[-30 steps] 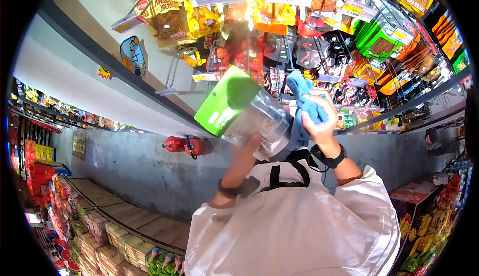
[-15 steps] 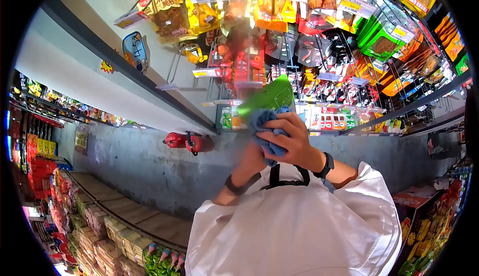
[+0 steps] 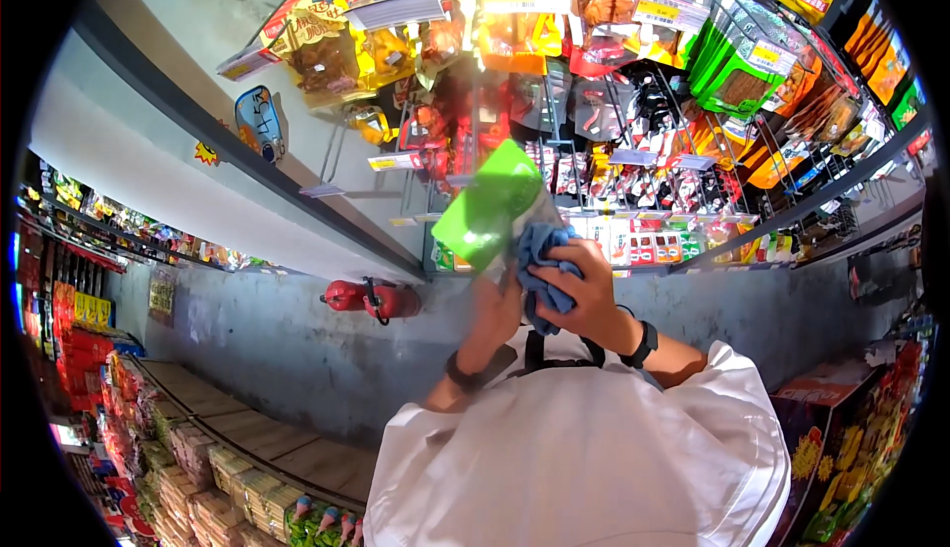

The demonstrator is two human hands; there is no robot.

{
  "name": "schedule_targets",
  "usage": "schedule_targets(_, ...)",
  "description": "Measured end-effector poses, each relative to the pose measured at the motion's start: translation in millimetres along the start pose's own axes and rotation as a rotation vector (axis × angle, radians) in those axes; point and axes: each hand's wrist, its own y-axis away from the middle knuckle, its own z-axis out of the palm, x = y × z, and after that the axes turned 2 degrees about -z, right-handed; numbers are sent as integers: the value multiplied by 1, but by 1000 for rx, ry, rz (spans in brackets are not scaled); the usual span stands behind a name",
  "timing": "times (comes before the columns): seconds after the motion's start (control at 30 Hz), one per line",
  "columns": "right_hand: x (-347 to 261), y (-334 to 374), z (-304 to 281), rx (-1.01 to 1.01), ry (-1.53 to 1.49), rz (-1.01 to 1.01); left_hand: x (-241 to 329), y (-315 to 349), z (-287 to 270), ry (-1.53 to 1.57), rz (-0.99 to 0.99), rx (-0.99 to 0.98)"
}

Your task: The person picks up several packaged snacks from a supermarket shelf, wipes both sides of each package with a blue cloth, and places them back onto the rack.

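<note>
Before my chest, my right hand [image 3: 592,292] is closed round a crumpled blue cloth [image 3: 542,250], its fingers bunched over the folds. A bright green packet [image 3: 485,206] with a shiny surface stands tilted just above and left of the cloth. My left hand [image 3: 490,312] is at the packet's lower end, smeared by motion, and appears to grip it there. The cloth lies against the packet's lower right edge. Exactly where the left fingertips sit is hidden by blur and by the cloth.
Bagged snacks [image 3: 515,38] hang on hooks of the shelf unit ahead, with price tags in front. A red fire extinguisher [image 3: 396,300] stands on the grey floor [image 3: 257,319] to the left. Stacked goods [image 3: 208,493] fill the lower left; a box display [image 3: 826,389] stands at right.
The green packet has turned, tilting over to the left and showing more of its face. The cloth and right hand have shifted slightly right and down. My left hand shows more beside the cloth.
</note>
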Motion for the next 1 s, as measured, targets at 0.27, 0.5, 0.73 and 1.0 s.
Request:
schedule_targets(0.27, 12, -21, -7, 149, -51, 195, 22, 5, 3, -117, 148, -84)
schedule_targets(0.5, 31, -6, 6, 209, -252, 582, 16, 16, 5, -82, 69, -104)
schedule_targets(0.73, 13, -2, 14, 74, -190, 466, 14, 0, 5, -425, 73, -116)
schedule_targets(1.0, 33, 17, 17, -98, -352, 647, 4, -8, 17, -369, 153, -247)
